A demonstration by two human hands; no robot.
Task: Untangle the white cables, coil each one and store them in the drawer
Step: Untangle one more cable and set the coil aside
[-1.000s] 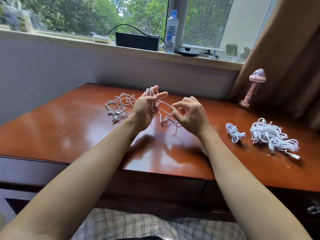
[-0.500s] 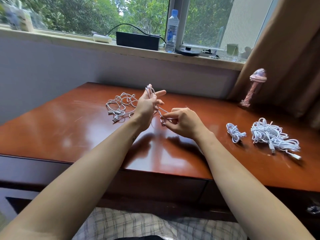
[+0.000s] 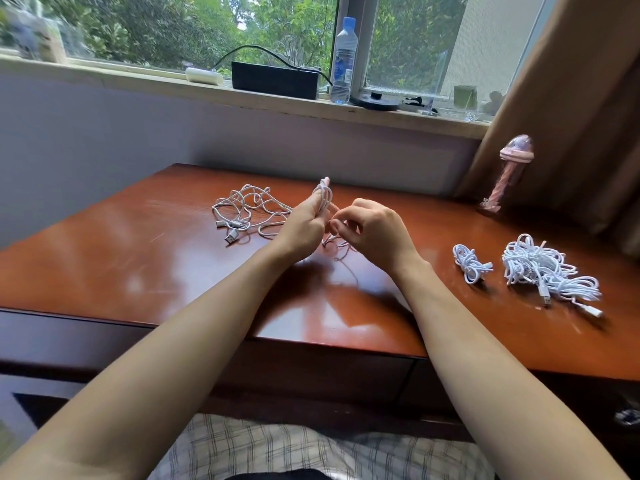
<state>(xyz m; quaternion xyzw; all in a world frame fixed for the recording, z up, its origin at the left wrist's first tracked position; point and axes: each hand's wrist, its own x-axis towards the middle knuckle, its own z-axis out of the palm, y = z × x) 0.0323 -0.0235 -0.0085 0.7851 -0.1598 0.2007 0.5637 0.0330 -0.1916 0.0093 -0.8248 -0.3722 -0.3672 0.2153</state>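
My left hand stands edge-on above the wooden desk, fingers straight, with loops of a white cable wound round them. My right hand is close beside it with curled fingers, pinching the same cable near its free end, which trails down to the desk. A loose tangle of white cables with USB plugs lies just left of my left hand. At the right lie a small coiled cable and a larger bundle of coiled cables.
A pink bottle stands at the desk's back right by a brown curtain. On the windowsill are a black box and a water bottle. The dark drawer front runs below the desk edge.
My right hand has moved in towards my left hand, winding cable onto its fingers. My left hand has turned edge-on and the slack between the hands has shortened.
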